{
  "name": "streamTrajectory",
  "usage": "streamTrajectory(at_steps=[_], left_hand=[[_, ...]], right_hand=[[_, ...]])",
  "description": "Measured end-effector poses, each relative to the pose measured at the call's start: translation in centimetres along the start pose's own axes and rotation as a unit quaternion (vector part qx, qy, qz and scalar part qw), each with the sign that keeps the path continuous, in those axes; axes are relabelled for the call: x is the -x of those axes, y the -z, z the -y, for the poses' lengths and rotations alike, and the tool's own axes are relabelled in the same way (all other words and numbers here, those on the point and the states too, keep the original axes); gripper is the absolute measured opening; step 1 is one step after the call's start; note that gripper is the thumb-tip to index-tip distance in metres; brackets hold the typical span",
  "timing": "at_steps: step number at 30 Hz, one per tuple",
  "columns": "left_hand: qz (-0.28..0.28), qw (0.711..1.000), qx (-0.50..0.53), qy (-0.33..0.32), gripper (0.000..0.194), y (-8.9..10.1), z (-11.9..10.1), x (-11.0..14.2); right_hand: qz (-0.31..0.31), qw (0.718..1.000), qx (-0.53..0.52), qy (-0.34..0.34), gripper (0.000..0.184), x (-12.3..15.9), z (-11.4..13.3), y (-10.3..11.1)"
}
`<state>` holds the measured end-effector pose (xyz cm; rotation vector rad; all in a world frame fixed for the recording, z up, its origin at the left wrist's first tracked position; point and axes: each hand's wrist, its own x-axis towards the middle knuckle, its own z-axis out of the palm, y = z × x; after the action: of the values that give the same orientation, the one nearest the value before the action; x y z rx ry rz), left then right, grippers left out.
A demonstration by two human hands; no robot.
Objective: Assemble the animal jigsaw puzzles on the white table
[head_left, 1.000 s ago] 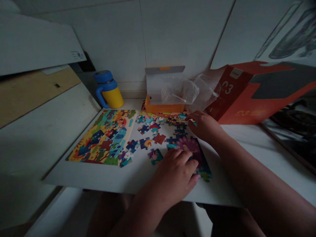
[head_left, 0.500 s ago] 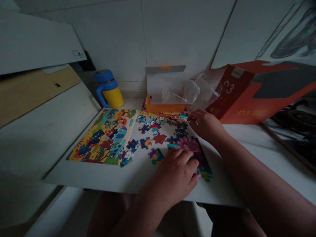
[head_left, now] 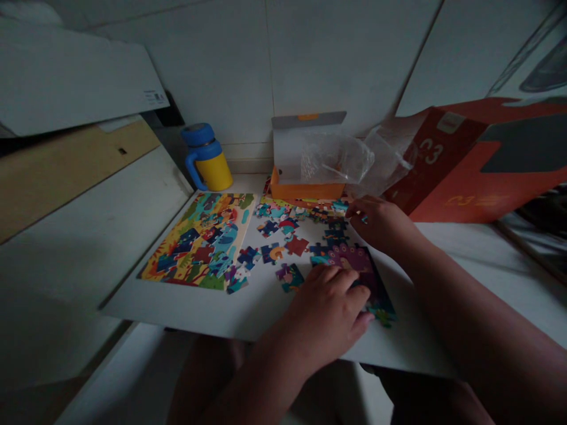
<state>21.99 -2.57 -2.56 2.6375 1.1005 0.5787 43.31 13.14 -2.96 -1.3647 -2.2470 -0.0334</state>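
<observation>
My left hand (head_left: 333,304) lies over the joined puzzle section (head_left: 376,283) with the purple peacock, its fingers loosely spread and partly covering it. At the upper right of that section, my right hand (head_left: 376,223) has its fingers curled together. A small blue-white puzzle piece (head_left: 364,219) shows beneath them, mostly hidden by the hand. Dark blue joined pieces (head_left: 335,231) run up from the peacock section towards the right hand. Left of my left hand sits a loose teal and purple piece (head_left: 289,277). Several others, including a reddish-brown piece (head_left: 296,245), are scattered on the white table (head_left: 195,310).
A colourful picture sheet (head_left: 175,265) with pieces on it lies left. Behind stand a blue and yellow flask (head_left: 217,170), an open orange box (head_left: 305,190) and clear plastic wrapping (head_left: 349,156). A large orange-red box (head_left: 465,171) stands right; a panelled cabinet (head_left: 106,218) borders the left.
The camera has turned slightly left, so the whole scene sits farther right in the picture. Both hands stay in nearly the same places over the puzzle.
</observation>
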Motion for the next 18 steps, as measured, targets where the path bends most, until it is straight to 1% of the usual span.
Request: streamTrajectory(at_steps=[5,9,18], left_hand=[[0.003,1.0,0.001,0.001,0.028,0.04,0.09,-0.01],[0.006,1.0,0.004,0.003,0.026,0.04,0.03,-0.02],[0.005,1.0,0.008,0.0,0.028,0.06,0.04,-0.04]], right_hand=[[0.019,1.0,0.0,-0.016,0.019,-0.03,0.3,-0.01],[0.021,1.0,-0.001,-0.021,0.021,-0.03,0.47,0.08],[0.028,0.999,-0.01,-0.017,0.023,0.07,0.0,-0.38]])
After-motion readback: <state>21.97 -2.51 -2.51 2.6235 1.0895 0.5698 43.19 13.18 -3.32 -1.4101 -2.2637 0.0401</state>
